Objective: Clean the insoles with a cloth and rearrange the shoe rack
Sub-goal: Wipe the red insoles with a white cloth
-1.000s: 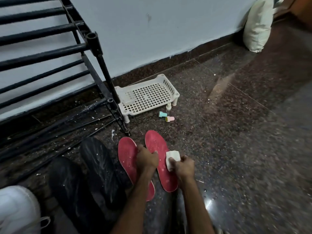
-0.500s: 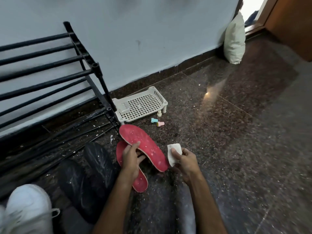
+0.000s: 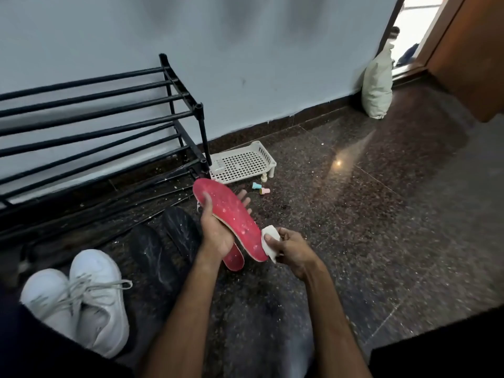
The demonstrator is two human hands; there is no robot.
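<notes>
Left hand [image 3: 215, 230] gripping a speckled red insole [image 3: 231, 214] above the floor, thumb lying on top, right hand [image 3: 291, 246] pinching a folded white cloth [image 3: 268, 242] against its near end, second red insole [image 3: 234, 259] lying beneath, black shoe rack [image 3: 109, 126] standing far left.

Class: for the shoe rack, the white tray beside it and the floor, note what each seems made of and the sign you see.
Shoe rack: probably painted metal tubes; thin, straight, matt black bars.
Tray: plastic, it seems; moulded grid of holes, cream, dull.
Floor: polished stone, likely granite; dark speckled surface with a bright reflection.
</notes>
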